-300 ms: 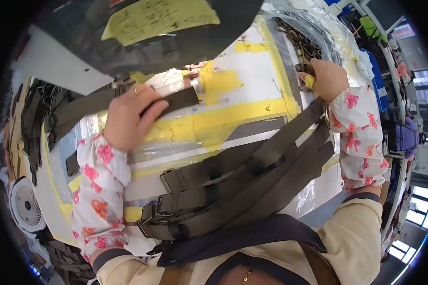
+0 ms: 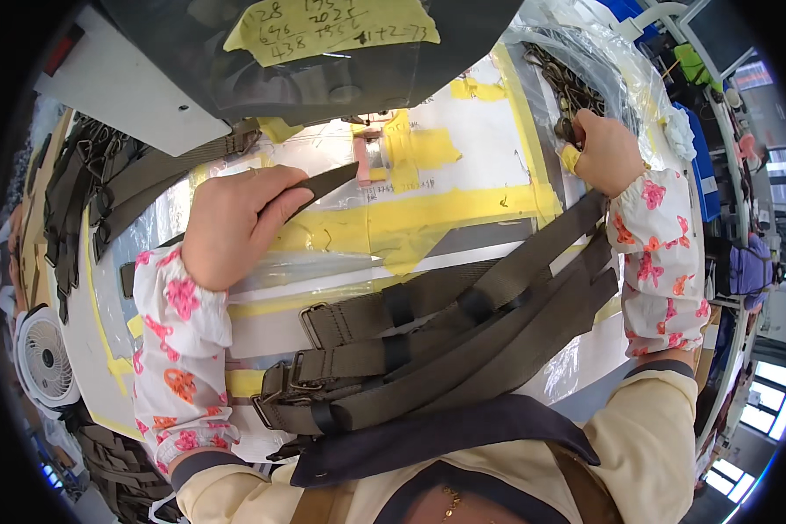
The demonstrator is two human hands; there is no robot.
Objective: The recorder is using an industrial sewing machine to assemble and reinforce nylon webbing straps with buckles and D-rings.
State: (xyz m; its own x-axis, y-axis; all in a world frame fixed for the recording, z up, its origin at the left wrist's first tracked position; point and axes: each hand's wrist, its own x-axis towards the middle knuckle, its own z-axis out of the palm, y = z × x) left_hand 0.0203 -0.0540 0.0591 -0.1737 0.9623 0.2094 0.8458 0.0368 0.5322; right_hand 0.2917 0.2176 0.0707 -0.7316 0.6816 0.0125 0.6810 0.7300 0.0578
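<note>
My left hand (image 2: pixel 240 223) is closed around a dark olive webbing strap (image 2: pixel 332 181), whose cut end sticks out past the thumb to the right. My right hand (image 2: pixel 604 153), with yellow tape around a finger, is at the near edge of a heap of metal buckles (image 2: pixel 575 86) lying on clear plastic. Its fingers are pinched together, and what is between them is too small to make out. Below the hands lies a bundle of similar webbing straps (image 2: pixel 463 349) fitted with metal buckles at their left ends. Its right ends reach close to my right sleeve.
A dark grey sewing machine head (image 2: pixel 323 87) with a yellow note overhangs the far side. Yellow tape (image 2: pixel 445 210) crosses the white worktop. More straps with buckles (image 2: pixel 87 166) hang at far left, above a white fan (image 2: pixel 51 358). A blue bin (image 2: pixel 703 162) stands right of the plastic.
My left hand has moved slightly left and down, lifting and tilting the strap off the worktop. My right hand's fingers have drawn closer together at the buckles. The view has shifted a little.
</note>
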